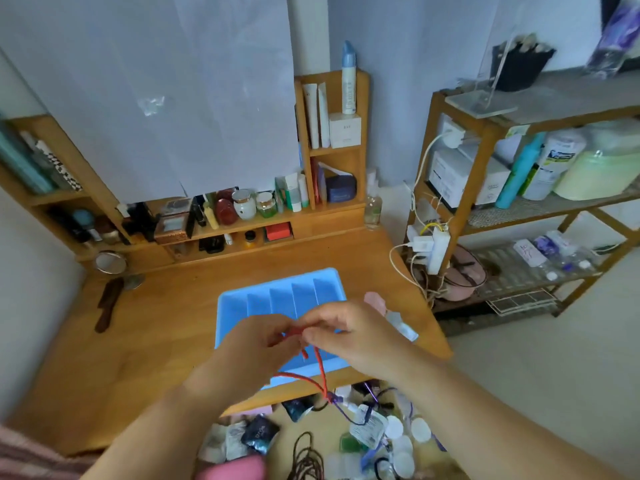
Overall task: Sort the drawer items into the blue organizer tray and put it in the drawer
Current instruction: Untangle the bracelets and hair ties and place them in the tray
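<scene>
A blue organizer tray (pixel 277 299) with several long compartments lies on the wooden desk (pixel 156 334). Above its near half, my left hand (pixel 256 344) and my right hand (pixel 346 334) both pinch a red cord (pixel 320 367). The cord hangs down in a loop toward the open drawer (pixel 332 434) below the desk edge. The drawer holds a jumble of sachets, dark hair ties, small white lids and cables. My hands hide part of the tray's near compartments.
A pink item (pixel 375 301) and a clear packet (pixel 401 325) lie on the desk right of the tray. A dark comb (pixel 109 303) and round mirror (pixel 110 262) sit at left. Cosmetics shelves line the back. A wooden rack (pixel 533 209) with a power strip stands at right.
</scene>
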Demonstrator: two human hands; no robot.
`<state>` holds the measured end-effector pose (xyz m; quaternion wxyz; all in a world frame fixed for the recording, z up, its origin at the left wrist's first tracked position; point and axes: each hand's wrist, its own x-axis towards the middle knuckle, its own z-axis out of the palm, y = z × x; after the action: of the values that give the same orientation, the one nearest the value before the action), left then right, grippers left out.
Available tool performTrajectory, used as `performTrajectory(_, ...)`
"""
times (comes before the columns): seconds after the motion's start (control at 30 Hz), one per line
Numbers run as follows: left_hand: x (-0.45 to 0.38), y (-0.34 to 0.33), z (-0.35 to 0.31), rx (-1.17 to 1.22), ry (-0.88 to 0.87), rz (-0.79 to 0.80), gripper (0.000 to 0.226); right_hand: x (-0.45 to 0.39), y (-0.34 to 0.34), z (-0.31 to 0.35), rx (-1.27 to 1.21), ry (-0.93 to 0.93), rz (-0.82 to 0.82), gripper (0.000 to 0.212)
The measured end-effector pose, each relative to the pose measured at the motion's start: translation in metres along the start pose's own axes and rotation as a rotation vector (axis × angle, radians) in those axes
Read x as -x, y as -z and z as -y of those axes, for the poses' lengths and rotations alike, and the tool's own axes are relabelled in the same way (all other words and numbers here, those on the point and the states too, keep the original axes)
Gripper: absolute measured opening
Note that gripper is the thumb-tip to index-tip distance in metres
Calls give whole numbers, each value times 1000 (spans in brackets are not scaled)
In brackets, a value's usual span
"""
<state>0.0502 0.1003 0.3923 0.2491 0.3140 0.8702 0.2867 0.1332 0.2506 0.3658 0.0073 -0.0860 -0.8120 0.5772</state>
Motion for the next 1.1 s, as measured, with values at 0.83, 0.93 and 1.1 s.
performTrajectory(0.83,54,96,39,550,-269,-204,54,-40,-124,-151,319,-263,-102,13)
performTrajectory(0.93,52,111,60,626,-206,-325,56,-33,-124,-150,312,-336,-44,14)
performTrajectory(1.1,42,106,102,726,64,-382,27,-20,-115,-134,111,-398,7,23)
